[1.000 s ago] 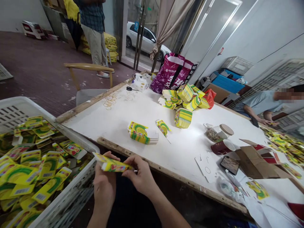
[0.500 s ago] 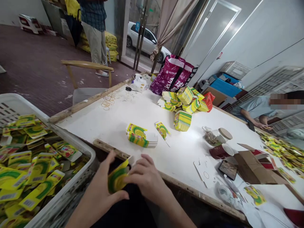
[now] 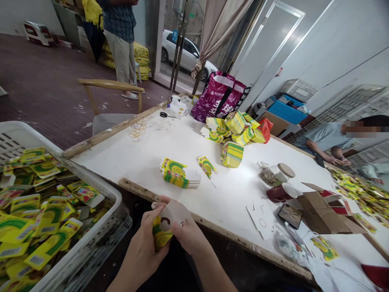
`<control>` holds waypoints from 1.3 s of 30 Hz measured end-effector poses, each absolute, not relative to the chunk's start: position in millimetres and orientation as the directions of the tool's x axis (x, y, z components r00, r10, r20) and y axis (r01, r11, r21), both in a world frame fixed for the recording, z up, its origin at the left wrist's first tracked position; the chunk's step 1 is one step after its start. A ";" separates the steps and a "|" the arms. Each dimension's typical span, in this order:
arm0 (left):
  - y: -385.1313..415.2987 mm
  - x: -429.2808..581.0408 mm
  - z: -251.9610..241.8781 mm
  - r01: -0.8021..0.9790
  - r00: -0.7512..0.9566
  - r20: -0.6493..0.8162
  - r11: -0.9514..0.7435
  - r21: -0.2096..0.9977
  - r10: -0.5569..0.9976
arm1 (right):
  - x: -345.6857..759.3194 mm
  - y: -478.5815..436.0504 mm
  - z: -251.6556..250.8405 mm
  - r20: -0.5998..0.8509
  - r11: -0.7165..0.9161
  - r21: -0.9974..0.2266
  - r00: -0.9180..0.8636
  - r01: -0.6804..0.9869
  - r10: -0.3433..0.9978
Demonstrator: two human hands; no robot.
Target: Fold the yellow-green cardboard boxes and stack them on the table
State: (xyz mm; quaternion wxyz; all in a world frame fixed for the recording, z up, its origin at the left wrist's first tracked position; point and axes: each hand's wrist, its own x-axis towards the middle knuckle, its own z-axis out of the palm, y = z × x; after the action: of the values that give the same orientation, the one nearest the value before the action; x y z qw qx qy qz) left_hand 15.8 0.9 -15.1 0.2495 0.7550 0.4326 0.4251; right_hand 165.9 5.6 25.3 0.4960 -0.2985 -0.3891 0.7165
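Note:
Both my hands hold one flat yellow-and-green printed carton point(image 3: 164, 227) just below the table's near edge. My left hand point(image 3: 146, 247) grips its lower yellow part from the left, fingers curled around it. My right hand point(image 3: 188, 235) pinches the white flap with a round cut-out at its top right. Just beyond, on the white table point(image 3: 152, 150), lies a small stack of the same cartons point(image 3: 178, 173), with a single loose carton point(image 3: 206, 165) to its right.
A white slotted crate point(image 3: 91, 247) full of flat cartons stands at my left. Bundled cartons point(image 3: 235, 132), a purple bag point(image 3: 217, 97), a jar point(image 3: 278, 172), a red cup point(image 3: 281, 192), a phone point(image 3: 291, 216) and a cardboard box point(image 3: 325, 209) sit on the table. One person sits at far right, another stands at the back.
The carton in my hands has turned: first a flat strip held level, then its green face, now its white flap is up. My hands stayed at the table's edge.

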 end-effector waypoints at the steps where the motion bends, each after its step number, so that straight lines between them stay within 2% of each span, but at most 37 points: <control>1: 0.8 15.1 -13.8 0.434 0.248 0.442 -0.507 0.745 0.862 | 168.4 4.7 27.3 -0.016 -0.188 -0.850 -0.333 -0.492 0.943; 3: 0.8 14.2 -11.0 0.430 0.234 0.458 -0.514 0.742 0.857 | 172.8 2.8 28.9 0.012 -0.141 -0.881 -0.319 -0.452 0.948; 7: -1.1 15.0 -11.3 0.460 0.281 0.461 -0.539 0.705 0.842 | 174.2 -1.2 24.8 -0.039 -0.089 -0.978 -0.251 -0.191 0.967; 9: -3.5 16.0 -14.8 0.473 0.283 0.440 -0.523 0.709 0.852 | 173.2 -1.6 22.3 -0.059 -0.134 -0.962 -0.296 -0.239 0.953; 13: -6.5 16.5 -19.7 0.471 0.219 0.386 -0.444 0.763 0.896 | 172.8 2.1 19.2 -0.027 -0.276 -0.818 -0.446 -0.504 0.894; 16: -4.0 15.8 -19.0 0.490 0.194 0.377 -0.422 0.763 0.906 | 172.2 5.2 17.5 -0.007 -0.244 -0.816 -0.413 -0.524 0.910; 20: -0.7 17.5 -20.1 0.478 0.229 0.338 -0.408 0.778 0.913 | 167.7 7.6 15.8 -0.035 -0.145 -0.946 -0.352 -0.289 0.935; 22: -0.7 19.0 -23.0 0.482 0.227 0.327 -0.398 0.781 0.917 | 164.2 9.6 13.7 -0.071 -0.127 -0.972 -0.271 -0.197 0.960; 25: -0.1 19.5 -27.4 0.524 0.226 0.333 -0.403 0.750 0.915 | 158.8 13.6 7.8 -0.135 -0.162 -0.964 -0.136 -0.210 0.981; 29: 4.4 16.0 -29.3 0.534 0.293 0.257 -0.381 0.755 0.921 | 155.7 14.3 3.5 -0.189 -0.245 -0.941 -0.236 -0.233 0.953; 32: 7.5 14.0 -34.0 0.514 0.325 0.164 -0.320 0.796 0.931 | 157.1 8.2 7.5 -0.159 -0.176 -0.983 -0.242 -0.049 0.957; 34: 8.6 14.4 -41.5 0.501 0.340 0.245 -0.395 0.770 0.908 | 158.6 3.2 11.4 -0.077 -0.028 -0.985 -0.292 0.169 0.953; 36: 9.4 15.4 -49.8 0.505 0.315 0.388 -0.499 0.704 0.866 | 160.4 0.4 13.8 -0.003 0.123 -0.942 -0.374 0.311 0.927; 38: 10.0 15.2 -54.2 0.564 0.219 0.455 -0.493 0.663 0.863 | 163.3 0.9 13.9 0.064 0.188 -0.923 -0.350 0.335 0.935; 39: 10.1 14.1 -54.1 0.606 0.175 0.433 -0.444 0.660 0.884 | 165.4 2.1 13.5 0.098 0.192 -0.925 -0.284 0.328 0.954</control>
State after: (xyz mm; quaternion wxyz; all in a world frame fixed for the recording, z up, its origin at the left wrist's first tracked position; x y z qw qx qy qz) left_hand 14.1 10.1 -54.1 0.1717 0.7469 0.4987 0.4048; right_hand 165.4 2.1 13.5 0.3678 -0.4722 -0.6790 0.4252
